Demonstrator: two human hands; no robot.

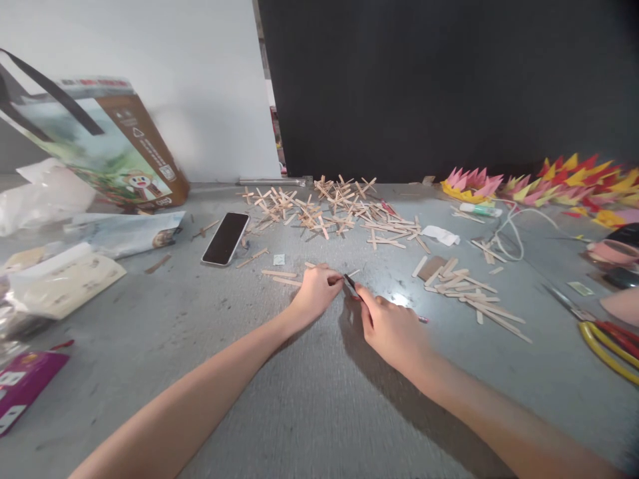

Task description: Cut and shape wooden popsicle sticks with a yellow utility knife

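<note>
My left hand (319,289) is closed in a pinch at the middle of the table; whatever is between its fingertips is too small to make out. Fingers of my right hand (392,326) wrap round a slim dark tool (350,283), whose tip points at the left fingertips. Its exact kind does not show. Flat wooden craft sticks (279,273) lie just left of my left hand. A pile of loose craft sticks (464,289) spreads to the right of my right hand.
Behind the hands lies a heap of crossed sticks (319,209). A phone (226,239), a printed bag (124,146) and plastic packages (64,279) are on the left. Scissors (599,336), a white cable (516,243), folded-paper pieces (472,185) and another person's hand (622,307) are right.
</note>
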